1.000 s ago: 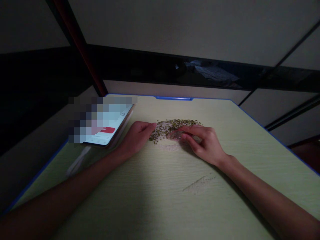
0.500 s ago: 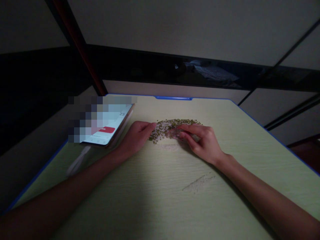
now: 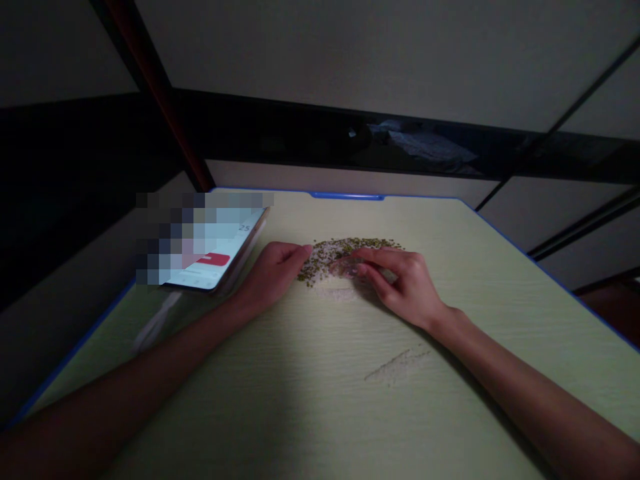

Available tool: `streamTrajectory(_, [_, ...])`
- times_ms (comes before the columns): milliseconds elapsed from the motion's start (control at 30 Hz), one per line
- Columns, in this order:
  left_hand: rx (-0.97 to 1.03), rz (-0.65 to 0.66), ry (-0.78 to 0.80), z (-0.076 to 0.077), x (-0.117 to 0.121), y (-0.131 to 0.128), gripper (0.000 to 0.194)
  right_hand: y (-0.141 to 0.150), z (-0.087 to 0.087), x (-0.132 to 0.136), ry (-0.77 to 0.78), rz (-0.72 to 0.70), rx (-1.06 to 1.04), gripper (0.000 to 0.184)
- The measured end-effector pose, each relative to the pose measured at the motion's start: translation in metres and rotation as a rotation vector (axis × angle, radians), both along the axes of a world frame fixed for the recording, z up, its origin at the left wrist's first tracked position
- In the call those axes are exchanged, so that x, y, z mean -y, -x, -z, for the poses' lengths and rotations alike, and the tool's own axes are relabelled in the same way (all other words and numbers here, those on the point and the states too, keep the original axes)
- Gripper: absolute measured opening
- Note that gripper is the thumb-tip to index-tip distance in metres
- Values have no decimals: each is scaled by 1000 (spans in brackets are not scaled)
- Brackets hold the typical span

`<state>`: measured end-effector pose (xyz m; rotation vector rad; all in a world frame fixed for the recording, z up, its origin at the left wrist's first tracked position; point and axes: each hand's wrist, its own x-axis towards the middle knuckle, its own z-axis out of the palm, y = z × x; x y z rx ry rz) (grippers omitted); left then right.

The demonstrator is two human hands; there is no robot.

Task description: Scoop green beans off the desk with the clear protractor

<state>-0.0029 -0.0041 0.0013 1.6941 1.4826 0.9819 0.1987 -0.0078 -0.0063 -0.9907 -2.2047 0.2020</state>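
A loose pile of small green beans mixed with whitish grains is spread on the pale table. At its left edge rests my left hand, closed, with the thumb pressed along the folded fingers; whatever they hold, if anything, is hidden. My right hand is at the pile's right side, with thumb and fingers pinching a small clear plastic piece. This piece lies low against the grains, and its exact shape is hard to make out. A strip of pale grains lies just in front of it.
A phone with a lit screen, partly pixelated, leans at the left beside a white cable. A thin scatter of fine pale bits lies nearer to me. The table has a blue edge; dark cabinet panels stand behind it.
My right hand and the clear plastic piece have shifted very slightly to the left. My left hand, the phone and most of the pile look the same.
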Motion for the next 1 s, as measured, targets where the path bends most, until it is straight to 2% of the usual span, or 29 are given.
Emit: streamTrajectory(1000, [6,-11,8,-2,2,-2,38,-2,1,0,22,44,-4,26])
